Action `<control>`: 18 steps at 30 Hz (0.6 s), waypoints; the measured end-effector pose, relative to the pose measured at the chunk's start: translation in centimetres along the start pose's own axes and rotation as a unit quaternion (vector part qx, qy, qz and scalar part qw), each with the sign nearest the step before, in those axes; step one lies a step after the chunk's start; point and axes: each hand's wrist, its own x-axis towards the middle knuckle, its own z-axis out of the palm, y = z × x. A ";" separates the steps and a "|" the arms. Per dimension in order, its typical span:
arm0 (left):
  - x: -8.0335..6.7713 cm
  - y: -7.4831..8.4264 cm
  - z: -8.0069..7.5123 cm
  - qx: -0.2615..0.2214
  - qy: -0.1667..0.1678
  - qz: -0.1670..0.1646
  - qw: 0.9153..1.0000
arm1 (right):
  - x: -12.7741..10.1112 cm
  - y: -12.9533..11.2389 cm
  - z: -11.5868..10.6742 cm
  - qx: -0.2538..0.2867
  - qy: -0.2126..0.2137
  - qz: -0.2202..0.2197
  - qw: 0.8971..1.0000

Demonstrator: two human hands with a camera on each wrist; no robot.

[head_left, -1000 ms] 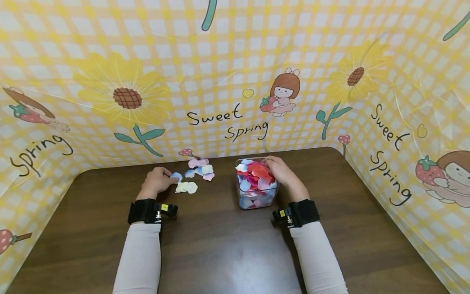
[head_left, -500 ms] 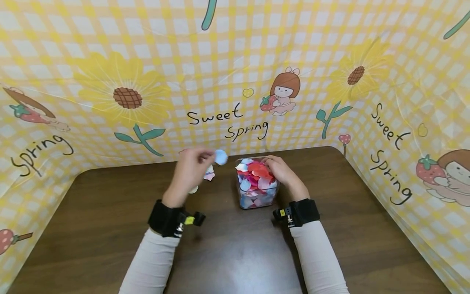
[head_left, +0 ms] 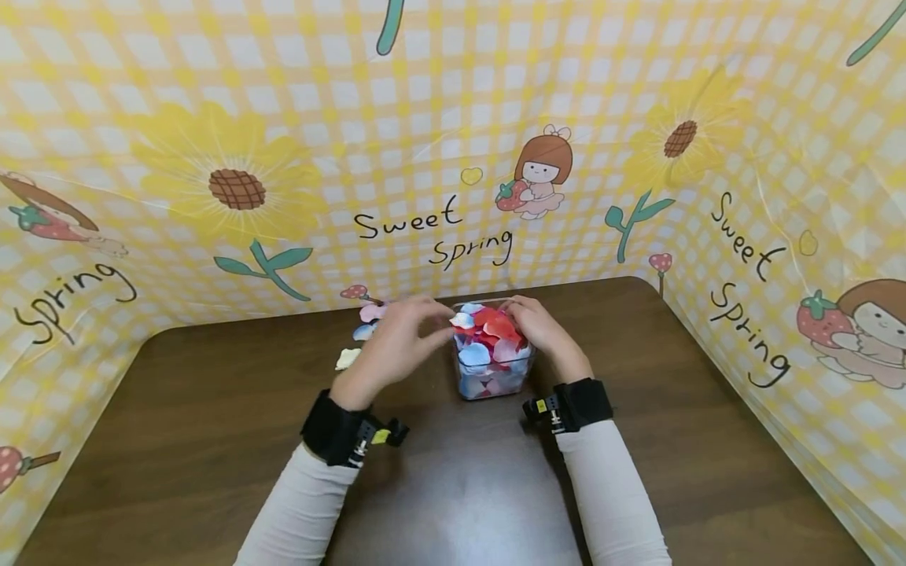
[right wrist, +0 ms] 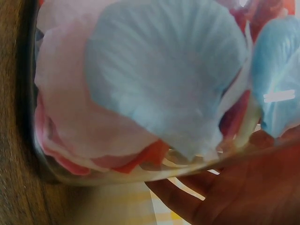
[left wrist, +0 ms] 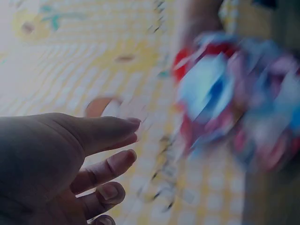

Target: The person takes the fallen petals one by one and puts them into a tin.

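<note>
- Head view: we see our left hand point(head_left: 396, 339) at the jar point(head_left: 493, 369) rim, right hand point(head_left: 539, 326) gripping the jar.
- Left wrist view alone shows the left grip loose, holding nothing.

Clear glossy plastic tub point(head_left: 493, 383) — thin cloth petals point(head_left: 488, 334)

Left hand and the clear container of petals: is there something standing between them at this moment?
Nothing visible does. In the head view the left hand is right at the left side of the clear container, its fingers over the rim. The right hand holds the container's far side. Loose petals lie on the table behind the left hand.
</note>
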 end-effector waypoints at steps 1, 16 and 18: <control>-0.1 -0.6 -0.9 -0.006 0.009 -0.013 1.000 | 0.0 -0.1 0.0 0.000 0.001 0.001 1.000; -5.7 -13.2 -6.8 -0.022 -0.157 -0.265 0.951 | -0.1 -0.3 0.1 -0.005 -0.005 0.028 1.000; -6.0 -14.3 -6.0 -0.037 -0.168 -0.274 0.946 | -0.1 -0.4 0.1 -0.002 -0.007 0.033 0.999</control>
